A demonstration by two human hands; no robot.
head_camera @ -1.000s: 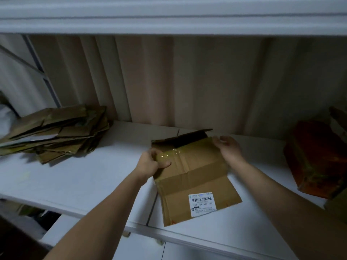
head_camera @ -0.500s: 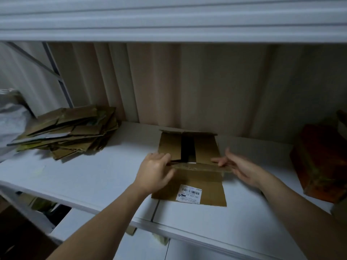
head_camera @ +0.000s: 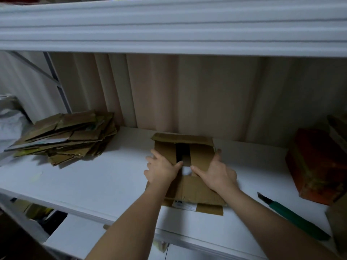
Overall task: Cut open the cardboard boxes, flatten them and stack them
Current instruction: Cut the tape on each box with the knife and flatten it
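Observation:
A brown cardboard box lies flat on the white shelf in the middle, its flaps spread toward the back wall and a white label at its near edge. My left hand presses palm-down on its left half with the fingers spread. My right hand presses the right half the same way. The thumbs nearly meet at a gap between the flaps. A stack of flattened boxes sits at the left back of the shelf. A green utility knife lies on the shelf to the right.
A red-orange box stands at the right end of the shelf, with another box edge behind it. A beige curtain hangs behind. An upper shelf edge runs overhead. A white bag sits at far left.
The box went from held up and half folded to lying flat on the shelf. Both hands moved from gripping its edges to pressing down on top of it.

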